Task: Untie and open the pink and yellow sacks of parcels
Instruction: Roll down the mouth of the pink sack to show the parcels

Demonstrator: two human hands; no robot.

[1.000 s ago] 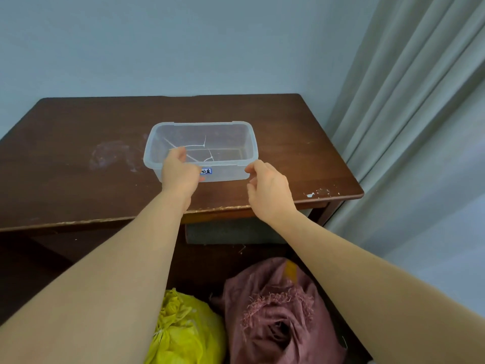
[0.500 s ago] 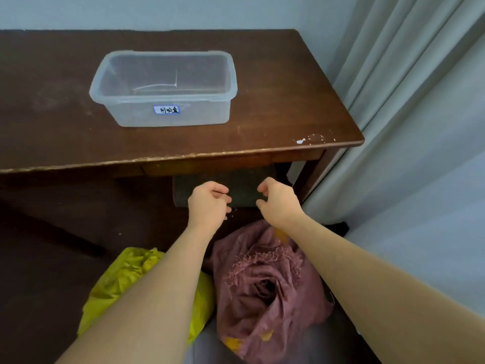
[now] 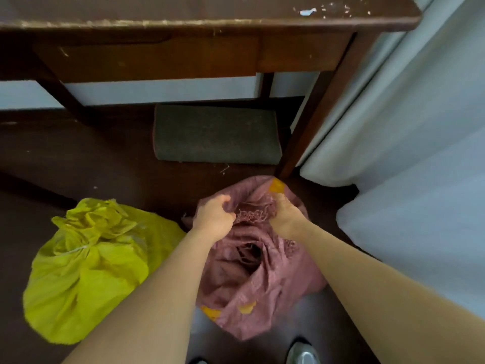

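1. The pink sack (image 3: pixel 252 271) lies on the dark floor beside the table leg (image 3: pixel 312 122); yellow pieces show through its woven, crumpled cloth.
2. The left hand (image 3: pixel 214 219) and the right hand (image 3: pixel 284 216) are each closed on the frayed top of it.
3. The yellow sack (image 3: pixel 84 269) sits just to the left, glossy and tied with a thin string.
4. No readable writing.

two sacks on the floor before a table (image 3: pixel 210 22): tied sack (image 3: pixel 86 269) at left, second sack (image 3: pixel 257 271) just beside it at right. left hand (image 3: pixel 214 219) and right hand (image 3: pixel 284 218) on the second sack's far edge. mat (image 3: pixel 215 135) under the table; curtain (image 3: pixel 420 127) at right.
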